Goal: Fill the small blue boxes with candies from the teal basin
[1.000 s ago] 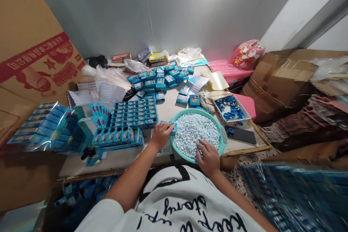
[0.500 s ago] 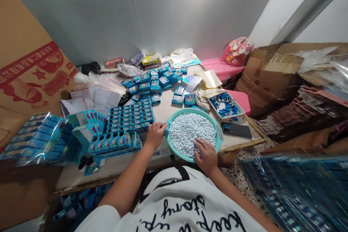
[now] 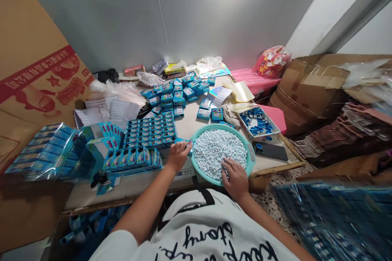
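A round turquoise basin (image 3: 251, 159) with side handles sits at the table's front edge, filled with small white and pale-blue pellets (image 3: 216, 147). My right hand (image 3: 235, 176) lies on the pellets at the near right side, fingers a little bent and apart, the tips partly among them. At the basin's left rim, my left hand (image 3: 177, 157) is closed around a small blue box (image 3: 185, 141); most of it is hidden by the fingers. Just left of that hand stand tight rows of similar blue boxes (image 3: 150, 130), with dark round spots on their tops.
Loose blue boxes (image 3: 180, 91) are heaped behind. A white tray of blue caps (image 3: 259, 122) and a phone (image 3: 271, 151) lie right of the basin. Large cartons (image 3: 39, 69) stand at left, with others (image 3: 306, 85) at right. Plastic-wrapped blue packs (image 3: 45, 151) sit at left.
The whole view has shifted slightly to the right and down. More of the small blue box shows at my left hand. My right hand stays in the pellets.
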Motion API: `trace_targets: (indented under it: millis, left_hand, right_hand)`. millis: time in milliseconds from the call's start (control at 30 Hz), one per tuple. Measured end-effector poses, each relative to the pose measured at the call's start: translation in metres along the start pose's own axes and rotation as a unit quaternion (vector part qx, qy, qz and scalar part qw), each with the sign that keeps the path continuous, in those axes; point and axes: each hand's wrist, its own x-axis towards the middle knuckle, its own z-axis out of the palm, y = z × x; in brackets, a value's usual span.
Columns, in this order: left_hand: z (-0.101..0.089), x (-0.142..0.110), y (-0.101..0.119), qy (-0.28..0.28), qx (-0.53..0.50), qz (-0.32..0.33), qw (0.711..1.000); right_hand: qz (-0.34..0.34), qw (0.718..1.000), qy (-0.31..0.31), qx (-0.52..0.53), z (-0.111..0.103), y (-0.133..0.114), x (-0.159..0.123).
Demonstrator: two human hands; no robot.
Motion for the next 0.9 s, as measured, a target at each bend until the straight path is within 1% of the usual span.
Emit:
trace_targets:
  millis: [100,267,367,467,567,667,733,800,833,900]
  left_hand:
    - [-0.004,0.004,0.003,-0.010,0.013,0.011,1.000]
    - [-0.010,0.022,0.006,-0.044,0.025,0.049,0.998]
    - [-0.009,0.026,0.007,-0.054,0.005,0.048,0.997]
    - [-0.009,0.022,0.010,-0.043,-0.028,0.032,0.998]
    - [-0.014,0.014,0.014,-0.041,-0.063,-0.031,0.997]
    - [-0.020,0.005,0.013,-0.019,-0.119,-0.125,0.985]
    - [-0.018,-0.001,0.008,0.025,-0.181,-0.193,0.964]
    - [-0.013,-0.007,-0.001,0.069,-0.253,-0.246,0.933]
    - [-0.008,-0.011,-0.007,0.082,-0.283,-0.269,0.917]
    - [0.003,-0.019,-0.017,0.084,-0.322,-0.323,0.886]
  right_hand:
    - [-0.001,1.000,-0.003,-0.002,0.000,0.001,0.000]
    - [-0.002,1.000,-0.004,0.000,0.002,0.001,-0.001]
    - [-0.002,1.000,-0.005,-0.001,0.002,0.001,-0.002]
    - [-0.005,1.000,-0.005,-0.002,0.002,0.001,-0.001]
    - [-0.004,1.000,-0.003,-0.005,0.001,0.001,0.000]
    - [-0.002,1.000,-0.006,-0.006,0.000,0.000,0.000]
    - [-0.002,1.000,-0.008,-0.006,0.000,0.000,0.000]
    - [-0.003,1.000,-0.008,-0.005,0.001,0.001,-0.001]
    - [-0.005,1.000,-0.008,-0.005,0.002,0.002,-0.001]
    - [-0.006,1.000,-0.009,-0.004,0.003,0.003,-0.002]
